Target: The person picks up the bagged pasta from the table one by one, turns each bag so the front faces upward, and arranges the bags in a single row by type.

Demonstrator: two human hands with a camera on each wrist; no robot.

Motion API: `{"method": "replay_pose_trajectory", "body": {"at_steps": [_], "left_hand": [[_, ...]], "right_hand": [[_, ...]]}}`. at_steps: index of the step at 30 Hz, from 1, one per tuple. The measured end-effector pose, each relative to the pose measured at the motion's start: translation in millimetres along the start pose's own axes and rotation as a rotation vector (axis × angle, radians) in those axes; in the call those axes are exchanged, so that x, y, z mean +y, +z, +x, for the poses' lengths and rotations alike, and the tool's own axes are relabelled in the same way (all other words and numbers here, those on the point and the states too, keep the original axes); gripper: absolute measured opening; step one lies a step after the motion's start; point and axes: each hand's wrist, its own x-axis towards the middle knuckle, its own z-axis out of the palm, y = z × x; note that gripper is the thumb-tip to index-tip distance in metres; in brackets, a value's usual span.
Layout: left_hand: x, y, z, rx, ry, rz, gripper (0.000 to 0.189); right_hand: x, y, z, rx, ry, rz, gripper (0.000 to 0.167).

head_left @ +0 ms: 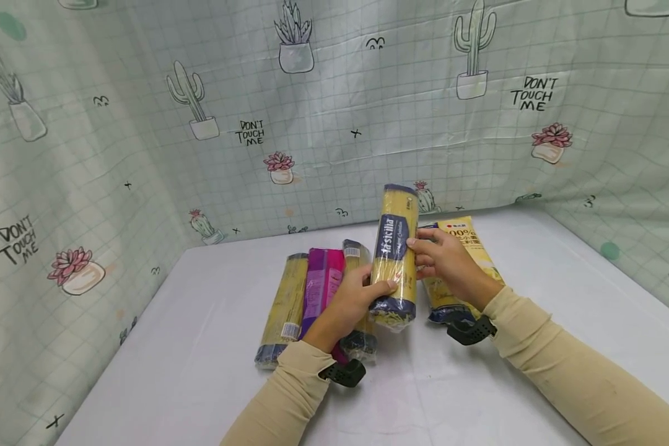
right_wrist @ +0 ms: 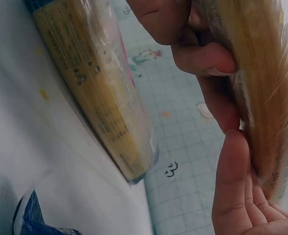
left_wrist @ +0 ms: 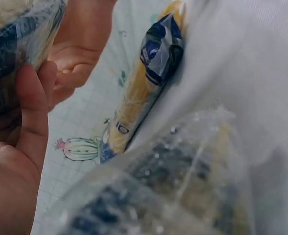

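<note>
A clear-wrapped pack of spaghetti [head_left: 398, 266] with dark blue ends and a blue label is held tilted up above the table. My left hand [head_left: 342, 303] grips its lower left side, thumb across the front. On the right edge, my right hand [head_left: 446, 260] holds the pack between thumb and fingers. The left wrist view shows the blue end of this pack [left_wrist: 16, 44] close up. In the right wrist view, both hands touch the pack [right_wrist: 261, 83], whose far side is partly hidden.
Left of the held pack lie a spaghetti pack [head_left: 284, 303], a purple pack [head_left: 316, 285] and another spaghetti pack [head_left: 357, 337], side by side. At right, a yellow pack [head_left: 463, 230] lies partly behind my right hand. A patterned cloth [head_left: 334, 93] hangs behind the white table [head_left: 201, 334].
</note>
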Motion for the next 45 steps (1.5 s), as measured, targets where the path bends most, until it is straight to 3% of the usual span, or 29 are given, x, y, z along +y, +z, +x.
{"method": "replay_pose_trajectory", "body": {"at_steps": [16,24,31,40,45], "left_hand": [[-0.8,0.5,-1.5,-0.093,0.015,-0.007,0.042],[0.2,2.6,-0.7,-0.149,-0.002,-0.003,0.042],[-2.5,6.0,1.1,-0.121,-0.042,0.005,0.04],[0.5,13.2,2.5,-0.073,-0.03,0.018,0.045],[0.0,15.5,3.4,-0.09,-0.008,0.014,0.047]], "right_hand": [[-8,-2,-3.1,0.002,-0.037,0.012,0.065],[-12,-5,-4.1,0.017,-0.056,-0.036,0.065],[-12,-8,-3.6,0.031,-0.066,-0.056,0.065],[-14,-10,-3.7,0.04,-0.073,-0.072,0.066],[-13,-12,-3.5,0.047,-0.075,-0.084,0.063]]}}
